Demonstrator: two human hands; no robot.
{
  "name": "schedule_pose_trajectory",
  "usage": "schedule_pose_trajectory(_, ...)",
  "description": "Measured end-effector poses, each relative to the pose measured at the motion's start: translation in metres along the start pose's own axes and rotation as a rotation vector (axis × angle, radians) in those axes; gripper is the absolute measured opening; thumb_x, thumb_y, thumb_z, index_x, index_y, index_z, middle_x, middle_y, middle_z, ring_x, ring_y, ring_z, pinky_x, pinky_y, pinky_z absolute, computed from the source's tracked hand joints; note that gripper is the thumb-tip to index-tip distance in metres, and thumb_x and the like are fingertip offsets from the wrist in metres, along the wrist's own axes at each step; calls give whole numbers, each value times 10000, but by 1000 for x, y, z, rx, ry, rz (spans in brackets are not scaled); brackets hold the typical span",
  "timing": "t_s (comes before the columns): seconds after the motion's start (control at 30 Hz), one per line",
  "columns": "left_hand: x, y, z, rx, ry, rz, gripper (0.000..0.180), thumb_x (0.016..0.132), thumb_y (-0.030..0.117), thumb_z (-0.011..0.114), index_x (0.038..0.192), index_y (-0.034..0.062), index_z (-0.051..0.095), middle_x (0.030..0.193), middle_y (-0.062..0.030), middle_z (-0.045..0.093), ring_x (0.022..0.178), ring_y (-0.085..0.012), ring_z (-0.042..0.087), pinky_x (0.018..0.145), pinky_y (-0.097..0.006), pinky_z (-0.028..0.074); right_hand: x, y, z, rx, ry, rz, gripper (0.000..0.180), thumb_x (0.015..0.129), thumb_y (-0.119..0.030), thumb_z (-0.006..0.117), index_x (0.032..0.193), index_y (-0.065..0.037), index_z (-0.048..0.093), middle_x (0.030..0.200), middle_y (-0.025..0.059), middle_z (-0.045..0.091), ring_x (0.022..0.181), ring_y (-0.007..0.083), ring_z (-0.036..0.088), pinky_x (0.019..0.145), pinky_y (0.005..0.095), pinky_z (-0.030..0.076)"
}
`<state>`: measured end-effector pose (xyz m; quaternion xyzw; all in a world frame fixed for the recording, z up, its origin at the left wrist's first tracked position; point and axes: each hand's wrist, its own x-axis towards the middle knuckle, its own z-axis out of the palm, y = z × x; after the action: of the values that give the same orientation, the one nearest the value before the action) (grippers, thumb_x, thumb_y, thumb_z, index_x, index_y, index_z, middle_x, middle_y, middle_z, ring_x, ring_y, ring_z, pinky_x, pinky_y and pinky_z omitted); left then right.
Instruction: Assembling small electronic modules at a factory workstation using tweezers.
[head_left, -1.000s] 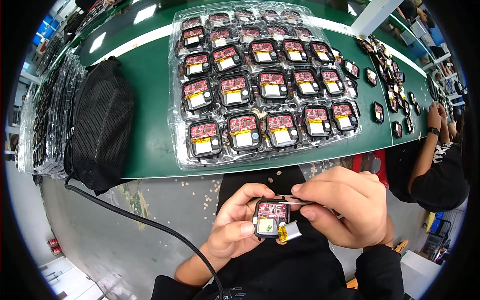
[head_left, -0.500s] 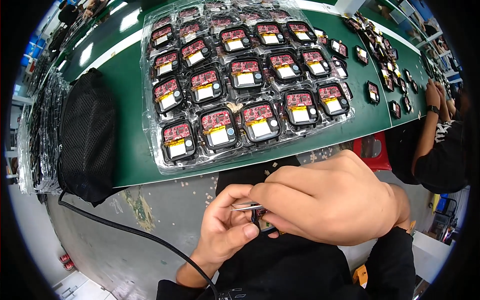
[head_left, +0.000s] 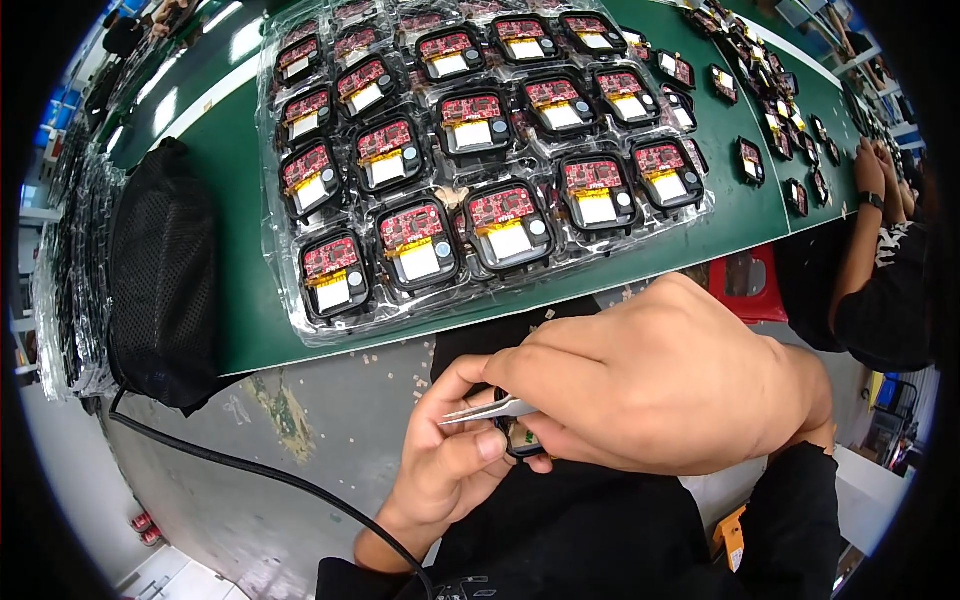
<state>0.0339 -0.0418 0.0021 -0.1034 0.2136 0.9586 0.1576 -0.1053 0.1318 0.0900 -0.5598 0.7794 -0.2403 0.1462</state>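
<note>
While the left hand clamps thumb and fingers on one black, square-rimmed plastic housing, the right hand pinches one pair of slim silver metal tweezers across it; whether the tips hold anything, I cannot tell. The gripped unit looks unfinished, though the right hand hides most of its inside. Beyond the grip, a clear plastic tray bears three near rows of five similar black housings, fifteen, each with a red circuit board and a silver-white rectangular block, so apparently further along; farther rows overlap too much to count. Right of those, loose black housings lie too crowded to count, their stage unclear
</note>
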Motion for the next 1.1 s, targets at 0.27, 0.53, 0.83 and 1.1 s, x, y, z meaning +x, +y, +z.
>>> schedule_pose_trajectory(0.27,2,-1,-4,-106,-67,-26,517,920,62,609,1380,-46,399,1266,-237,617,1098,-308,682,848,-421,597,1,5,-3,95,-73,62,420,816,-181,759,1206,-53,669,824,35,680,698,218,689,535,339,529)
schedule_pose_trajectory(0.53,0,5,0,-23,-46,7,549,968,126,541,1454,-73,383,1333,-285,578,1099,-324,675,838,-417,590,1,10,1,386,62,168,294,833,-184,803,1058,-43,676,835,87,670,723,267,677,603,351,532)
schedule_pose_trajectory(0.83,3,8,15,450,124,145,480,1013,114,600,1430,-89,477,1265,-180,639,1071,-173,656,872,-308,562,-5,6,32,580,308,306,258,805,-55,806,1031,-22,686,789,48,641,649,131,615,549,281,451)
schedule_pose_trajectory(1.1,7,7,19,538,218,182,324,1028,112,611,1301,-62,603,1136,-114,701,956,-113,668,803,-271,570,-7,5,44,662,368,292,265,803,-12,778,1045,5,671,808,55,640,655,98,601,559,259,439)
